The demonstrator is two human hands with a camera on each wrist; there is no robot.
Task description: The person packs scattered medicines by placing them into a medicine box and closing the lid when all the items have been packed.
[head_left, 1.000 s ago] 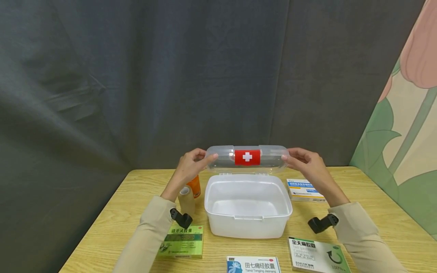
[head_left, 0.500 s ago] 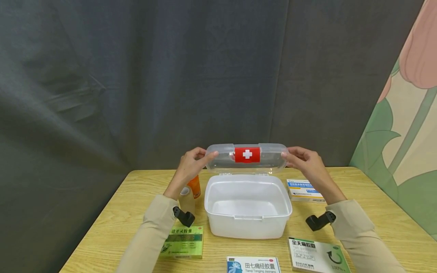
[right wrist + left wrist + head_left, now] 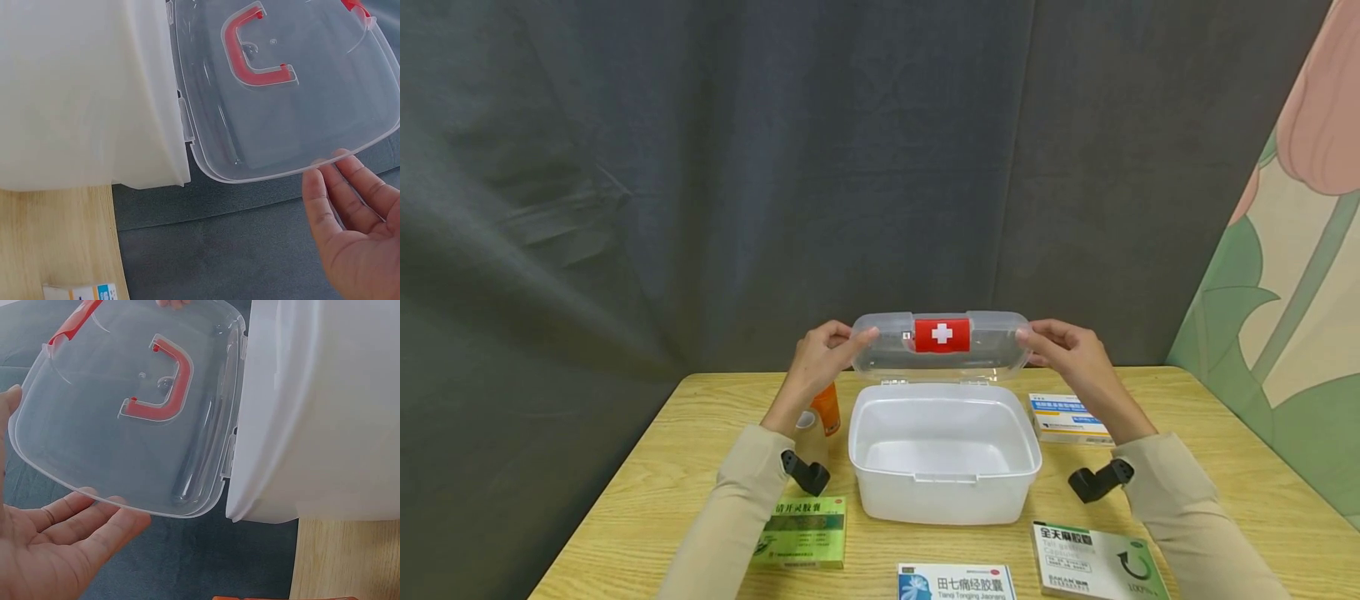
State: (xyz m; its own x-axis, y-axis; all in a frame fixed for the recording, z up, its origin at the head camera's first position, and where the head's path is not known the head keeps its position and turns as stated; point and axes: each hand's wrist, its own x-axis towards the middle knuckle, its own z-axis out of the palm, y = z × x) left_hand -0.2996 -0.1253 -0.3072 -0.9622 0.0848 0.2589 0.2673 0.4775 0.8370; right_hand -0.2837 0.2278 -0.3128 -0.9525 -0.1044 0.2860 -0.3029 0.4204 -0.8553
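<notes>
Transparent lid (image 3: 942, 364) of the white box (image 3: 945, 500) stands up on its hinges along the box's 12 o'clock rim, its red latch (image 3: 942, 335) with a white cross facing the person and its outer side, where a red handle (image 3: 180, 384) is fixed, turned away. The left hand (image 3: 820, 358) grips the lid at its 9 o'clock end, thumb on the near side and fingers, fairly straight, against the edge; the right hand (image 3: 1071, 354) holds the 3 o'clock end in the same way. Below them the box sits on the wooden table (image 3: 647, 508), open side up. Around it, an orange container (image 3: 827, 412), partly hidden by the left wrist, is at 10 o'clock, with a tan roll (image 3: 812, 446) just beside it nearer 9. At 8 o'clock lies a green carton (image 3: 812, 542), overlapped in view by the left sleeve (image 3: 730, 500). Cut off by the bottom of the head view, a white-and-blue carton (image 3: 977, 583) lies at 6 o'clock, and a white-and-green carton (image 3: 1093, 558) lies at 4, near the right sleeve (image 3: 1172, 492). Another carton, with blue and orange bands (image 3: 1063, 421), lies near the box at 2 o'clock, partly behind the right forearm.
</notes>
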